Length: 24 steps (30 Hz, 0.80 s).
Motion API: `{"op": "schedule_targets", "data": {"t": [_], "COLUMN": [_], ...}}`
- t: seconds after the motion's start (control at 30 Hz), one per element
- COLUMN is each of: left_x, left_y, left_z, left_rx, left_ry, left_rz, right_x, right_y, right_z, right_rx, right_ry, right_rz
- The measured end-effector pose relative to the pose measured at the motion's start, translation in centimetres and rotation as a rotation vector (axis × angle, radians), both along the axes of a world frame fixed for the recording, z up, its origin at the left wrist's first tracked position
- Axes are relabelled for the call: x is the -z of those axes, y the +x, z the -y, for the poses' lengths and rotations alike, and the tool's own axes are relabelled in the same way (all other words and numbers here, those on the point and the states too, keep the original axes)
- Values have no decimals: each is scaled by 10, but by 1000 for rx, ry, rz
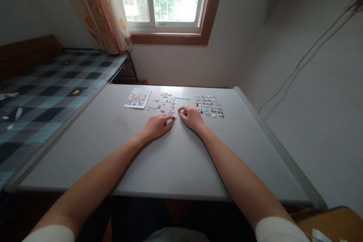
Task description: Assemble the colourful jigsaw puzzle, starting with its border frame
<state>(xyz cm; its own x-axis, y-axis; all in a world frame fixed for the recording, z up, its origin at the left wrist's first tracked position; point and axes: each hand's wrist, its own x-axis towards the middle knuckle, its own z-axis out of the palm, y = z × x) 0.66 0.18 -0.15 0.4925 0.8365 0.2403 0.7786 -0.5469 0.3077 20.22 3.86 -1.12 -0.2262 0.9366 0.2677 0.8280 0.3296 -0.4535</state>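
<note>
My left hand [157, 125] rests on the white table, its thumb and forefinger closed at a small jigsaw puzzle piece [176, 117]. This piece lies at the lower end of a joined strip of puzzle pieces [171, 106]. From the strip's top, a row of joined pieces [180, 98] runs to the right. Just right of the strip, my right hand [192, 117] is curled on the table, thumb and forefinger drawn together; whatever is between them is too small to make out. Loose puzzle pieces [210, 104] lie in rows beyond my right hand, and several more [154, 107] are scattered left of the strip.
A printed picture sheet [137, 98] lies at the far left of the table [170, 159]. Left of the table stands a bed with a checked cover [42, 94]. Behind are a curtain [96, 11] and a barred window [176, 0]; a cable [300, 60] hangs along the right wall.
</note>
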Motion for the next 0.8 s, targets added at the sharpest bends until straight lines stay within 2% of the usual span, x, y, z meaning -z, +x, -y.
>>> {"op": "schedule_targets", "data": {"t": [0.8], "left_x": [0], "left_y": [0], "left_z": [0], "left_rx": [2], "left_ry": [-4], "left_rz": [0], "right_x": [0], "right_y": [0], "right_z": [0], "right_rx": [5], "right_ry": [-3], "right_rz": [-7]}}
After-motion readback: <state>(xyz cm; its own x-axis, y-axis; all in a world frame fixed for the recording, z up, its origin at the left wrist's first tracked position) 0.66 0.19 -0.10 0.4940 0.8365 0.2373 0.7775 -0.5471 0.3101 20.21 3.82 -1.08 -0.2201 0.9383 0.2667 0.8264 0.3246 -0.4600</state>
